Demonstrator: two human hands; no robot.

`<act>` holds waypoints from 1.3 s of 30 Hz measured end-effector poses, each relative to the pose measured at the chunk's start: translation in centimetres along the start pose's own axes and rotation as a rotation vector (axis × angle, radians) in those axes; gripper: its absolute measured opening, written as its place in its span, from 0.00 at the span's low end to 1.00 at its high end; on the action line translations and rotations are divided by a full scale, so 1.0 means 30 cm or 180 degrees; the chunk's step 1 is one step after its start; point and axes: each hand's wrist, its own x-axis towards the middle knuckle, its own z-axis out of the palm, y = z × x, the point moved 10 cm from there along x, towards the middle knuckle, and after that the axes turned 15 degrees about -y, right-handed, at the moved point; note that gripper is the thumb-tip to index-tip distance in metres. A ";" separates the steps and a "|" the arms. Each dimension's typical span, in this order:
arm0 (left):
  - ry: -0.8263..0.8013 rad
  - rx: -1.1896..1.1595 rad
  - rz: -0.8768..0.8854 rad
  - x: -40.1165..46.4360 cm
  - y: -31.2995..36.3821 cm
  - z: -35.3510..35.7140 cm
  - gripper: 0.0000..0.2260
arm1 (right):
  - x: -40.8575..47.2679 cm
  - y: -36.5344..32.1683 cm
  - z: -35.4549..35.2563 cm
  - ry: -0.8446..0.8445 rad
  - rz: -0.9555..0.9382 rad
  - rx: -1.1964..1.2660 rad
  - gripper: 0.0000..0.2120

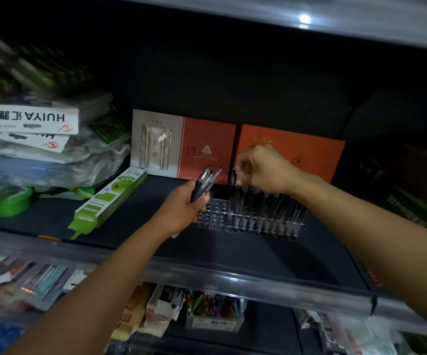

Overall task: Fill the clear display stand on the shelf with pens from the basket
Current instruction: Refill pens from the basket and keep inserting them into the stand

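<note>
Dim shelf (233, 254) up ahead, dark backing, two orange boxes (290, 155) standing against the rear, and I'm working right in front of them. Clear stand (216, 213) sits mid-shelf, its right part already packed with upright pens (271, 208), the left cells bare. Basket is out of my view.

Right hand (263, 167) is up over the stand, fingertips (240, 172) pinching the clear cap end of one pen, lowering it at the left edge of the filled rows. Left hand (184, 208) is closed around a spare bundle (207, 180) of dark pens, tips fanned upward, and it sits just beside the stand's empty cells, maybe brushing the rim; I can't tell if it touches.

Here's where it could slip, as I judge it. That pinch is high on the pen, so the lower end can swing and miss its cell, landing on a divider or wedging into a neighbour. Light is poor and the acrylic nearly vanishes against the dark shelf, so aiming is guesswork. My right forearm hangs over the standing rows; drop it and a run of pens tips. The bundle looks loosely fanned, so one could slide out. And a nudge from my left knuckles could shove the light stand sideways.
</note>
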 end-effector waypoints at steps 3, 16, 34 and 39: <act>0.0020 -0.0025 -0.0012 0.000 -0.001 -0.002 0.05 | 0.007 -0.004 -0.001 0.0021 -0.0007 -0.0203 0.05; 0.0003 -0.0004 -0.0008 -0.002 -0.006 -0.004 0.04 | 0.037 -0.015 -0.007 -0.0014 0.0110 -0.0555 0.05; -0.0010 -0.0210 0.0192 -0.022 0.045 -0.005 0.04 | -0.021 -0.116 -0.081 0.0143 -0.0313 -0.0162 0.11; -0.0030 -0.0014 0.0187 -0.033 0.068 -0.010 0.02 | -0.035 -0.194 -0.091 0.0188 -0.0568 -0.0451 0.12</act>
